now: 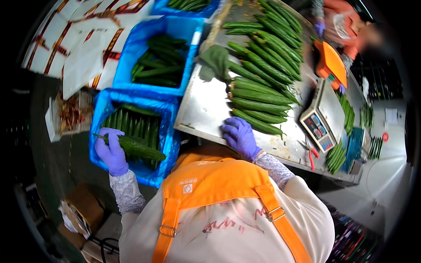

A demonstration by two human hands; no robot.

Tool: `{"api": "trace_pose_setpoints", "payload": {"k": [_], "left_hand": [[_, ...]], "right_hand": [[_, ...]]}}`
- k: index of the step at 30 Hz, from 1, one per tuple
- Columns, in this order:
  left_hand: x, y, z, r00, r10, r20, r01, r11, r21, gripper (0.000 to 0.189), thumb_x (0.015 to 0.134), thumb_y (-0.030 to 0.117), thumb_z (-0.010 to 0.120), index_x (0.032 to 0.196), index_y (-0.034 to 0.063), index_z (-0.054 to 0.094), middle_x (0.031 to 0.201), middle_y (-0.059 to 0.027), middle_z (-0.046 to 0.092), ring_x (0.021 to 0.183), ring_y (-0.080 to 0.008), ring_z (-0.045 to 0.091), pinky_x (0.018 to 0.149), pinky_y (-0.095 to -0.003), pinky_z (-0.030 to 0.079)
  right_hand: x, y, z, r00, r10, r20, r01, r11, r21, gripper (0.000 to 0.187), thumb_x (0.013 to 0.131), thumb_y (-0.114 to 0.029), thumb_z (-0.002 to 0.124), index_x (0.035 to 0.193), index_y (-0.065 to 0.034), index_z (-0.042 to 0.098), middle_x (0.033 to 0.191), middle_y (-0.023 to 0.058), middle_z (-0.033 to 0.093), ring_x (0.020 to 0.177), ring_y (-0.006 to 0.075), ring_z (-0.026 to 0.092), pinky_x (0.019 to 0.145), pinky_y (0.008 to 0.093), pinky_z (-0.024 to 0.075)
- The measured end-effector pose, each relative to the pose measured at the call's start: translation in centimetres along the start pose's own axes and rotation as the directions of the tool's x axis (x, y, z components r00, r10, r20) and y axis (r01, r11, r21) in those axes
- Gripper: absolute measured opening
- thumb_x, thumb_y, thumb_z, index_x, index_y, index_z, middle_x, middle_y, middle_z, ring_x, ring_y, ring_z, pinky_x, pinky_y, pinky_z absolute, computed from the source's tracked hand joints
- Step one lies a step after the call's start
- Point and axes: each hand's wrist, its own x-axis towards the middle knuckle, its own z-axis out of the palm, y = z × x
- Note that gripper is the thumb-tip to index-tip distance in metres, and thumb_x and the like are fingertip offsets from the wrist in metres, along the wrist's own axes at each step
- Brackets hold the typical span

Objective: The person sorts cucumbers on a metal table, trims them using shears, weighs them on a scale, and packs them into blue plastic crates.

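My left hand (111,151), in a purple glove, grips the end of a cucumber (141,148) over a crate lined with blue plastic (167,164). Inside that crate several more cucumbers (126,121) lie side by side. My right hand (238,134), gloved too, rests on the near edge of the metal table (204,108), its fingers bent and apart, with no object visible in it. Just beyond its fingertips is the nearest cucumber (258,122) of a long row on the table. A dark green cloth (215,60) lies at the row's left side.
A second blue-lined crate (120,70) with cucumbers stands beyond the first. On the table are a weighing scale (329,115), red-handled pliers or cutters (310,154) and an orange device (330,65). A person (342,23) works across the table. White foam boxes (88,42) stand at upper left.
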Motion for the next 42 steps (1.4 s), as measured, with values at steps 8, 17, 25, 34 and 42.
{"api": "trace_pose_setpoints", "payload": {"k": [8,17,25,34,42], "left_hand": [[-2.2,17.9,20.0,0.389,0.82,0.419,-0.737,0.55,-0.392,0.016,0.069,0.016,0.069,0.066,0.007,0.057,0.061,-0.0068,0.053,0.056,-0.0265,0.055,0.051,-0.0374,0.045],[-14.1,20.9,38.9,0.084,0.566,0.82,-0.615,0.677,-0.404,0.041,0.082,0.047,0.063,0.095,0.0086,0.068,0.087,-0.0127,0.065,0.086,-0.0294,0.063,0.073,-0.0438,0.051],[-8.3,13.7,35.8,0.216,0.524,0.824,-0.843,0.526,-0.114,0.083,0.08,0.061,0.065,0.143,0.0098,0.045,0.146,-0.0142,0.043,0.136,-0.0359,0.035,0.113,-0.0488,0.027],[-10.0,11.6,35.6,0.3,0.561,0.771,-0.741,0.646,-0.182,0.036,0.076,0.032,0.076,0.104,0.0102,0.067,0.137,-0.0161,0.05,0.123,-0.0368,0.049,0.098,-0.0444,0.044],[-8.5,5.1,24.0,0.7,0.556,0.447,-0.57,0.813,-0.119,0.027,0.081,0.023,0.072,0.105,0.0131,0.069,0.123,-0.007,0.062,0.116,-0.0307,0.055,0.104,-0.043,0.041]], "right_hand": [[-1.4,-5.5,-4.8,0.866,0.189,0.462,-0.498,0.253,0.83,0.08,0.079,-0.012,0.077,0.147,-0.0083,0.035,0.127,0.0113,0.055,0.098,0.016,0.06,0.088,0.03,0.0503],[-11.3,4.6,-1.6,0.727,0.678,0.113,-0.494,0.402,0.771,0.046,0.091,-0.024,0.065,0.129,-0.0012,0.052,0.119,0.0126,0.062,0.102,0.023,0.063,0.09,0.0348,0.0515],[-14.0,6.6,-5.0,0.496,0.509,0.704,-0.382,-0.6,0.703,0.046,0.102,-0.041,0.047,0.13,-0.0039,0.049,0.12,0.0194,0.062,0.108,0.0298,0.064,0.091,0.039,0.0532],[-6.7,5.4,-1.3,0.546,0.201,0.813,-0.763,-0.282,0.582,0.051,0.103,-0.046,0.041,0.118,-0.0014,0.06,0.098,0.0137,0.072,0.081,0.0231,0.071,0.073,0.0342,0.0582],[-5.7,3.1,-3.0,0.429,0.464,0.775,-0.833,-0.13,0.538,0.04,0.1,-0.038,0.053,0.113,-0.0021,0.065,0.089,0.0051,0.07,0.063,0.0115,0.062,0.053,0.0236,0.045]]}}
